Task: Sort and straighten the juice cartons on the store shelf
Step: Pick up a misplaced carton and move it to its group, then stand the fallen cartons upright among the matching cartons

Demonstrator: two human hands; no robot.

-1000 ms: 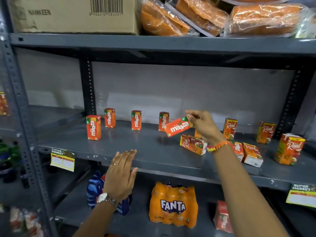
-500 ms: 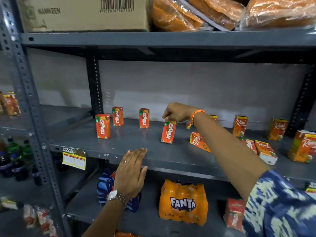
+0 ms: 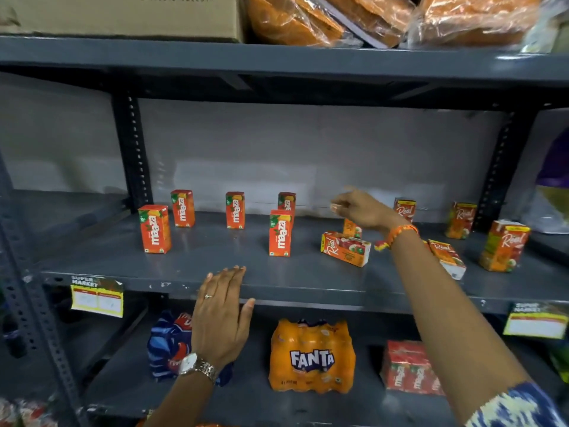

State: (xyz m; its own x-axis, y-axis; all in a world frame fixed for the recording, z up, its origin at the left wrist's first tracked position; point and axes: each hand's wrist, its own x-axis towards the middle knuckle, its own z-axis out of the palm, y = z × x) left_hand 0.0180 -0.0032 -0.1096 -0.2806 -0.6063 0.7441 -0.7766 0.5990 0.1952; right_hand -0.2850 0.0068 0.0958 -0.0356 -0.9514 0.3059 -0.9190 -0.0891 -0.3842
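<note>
Five upright red-orange cartons marked "maaza" are seen on the grey metal shelf (image 3: 215, 266): a front-left Maaza carton (image 3: 155, 228), a back-left Maaza carton (image 3: 183, 208), a back-middle Maaza carton (image 3: 235, 210), a front-middle Maaza carton (image 3: 280, 233), and a rear Maaza carton (image 3: 287, 201) partly hidden just behind that one. To the right, cartons lettered "Real" are scattered: a fallen Real carton (image 3: 345, 248) is laid on its side, a second toppled Real carton (image 3: 448, 258) lies beyond the right forearm, and a tilted Real carton (image 3: 504, 245) is stood near the right end. Two upright Real cartons (image 3: 404, 208) are placed at the back wall, the other at (image 3: 461, 220).

The right hand (image 3: 360, 209) is raised above the shelf between the two brands, its grip loose and partly open, with nothing held; an orange thread band (image 3: 400, 234) is worn at the wrist. The left hand (image 3: 222, 315) is laid flat, fingers spread, against the shelf's front edge, nothing grasped.

Open grey surface is left along the front lip, and between the Maaza cartons. A yellow price tag reading "SUPER MARKET" (image 3: 97, 295) is hung from the edge. Below, an orange shrink-wrapped pack marked "FANTA" (image 3: 312, 357) is sat beside a red Maaza multipack (image 3: 408, 369).
</note>
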